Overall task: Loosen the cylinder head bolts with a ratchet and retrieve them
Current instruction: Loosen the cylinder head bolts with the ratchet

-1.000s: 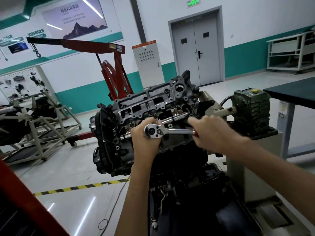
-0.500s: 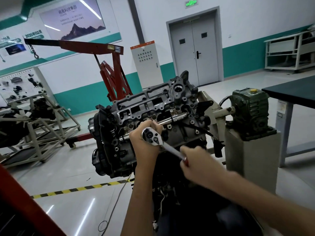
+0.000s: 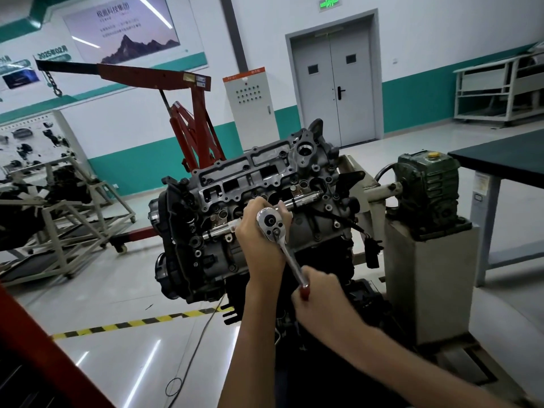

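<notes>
The likeliest failure is the socket riding off its bolt. The chrome ratchet with a red-tipped handle (image 3: 285,251) stands out from the near face of the engine, its handle pointing down and right toward the person. A pull that is not square to the bolt would tilt the drive. That could round the bolt or let the tool jump free and throw knuckles against the casting edges just beside it.

The left hand (image 3: 253,242) guards against this. Its grip is curled behind and around the ratchet's round end, where the socket must sit. The right hand (image 3: 321,293) has its grip wrapped tight around the red end of the handle, lower and nearer. If a tight bolt broke loose suddenly, that hand would probably drop toward the dark lower engine block (image 3: 206,260).

The engine hangs off a shaft from the green cast gearbox (image 3: 426,184) at right, so a hard pull might also rock it on that mount.

The grey cast-metal cylinder head (image 3: 307,169) sits at the middle of the scene and is tipped toward the viewer. It has rectangular openings along its far edge and many small bosses and holes. A polished steel tube (image 3: 306,198) crosses it, passing behind the left hand. The bolt being worked is hidden by that hand and the ratchet, so how far it has backed out cannot be told.
</notes>
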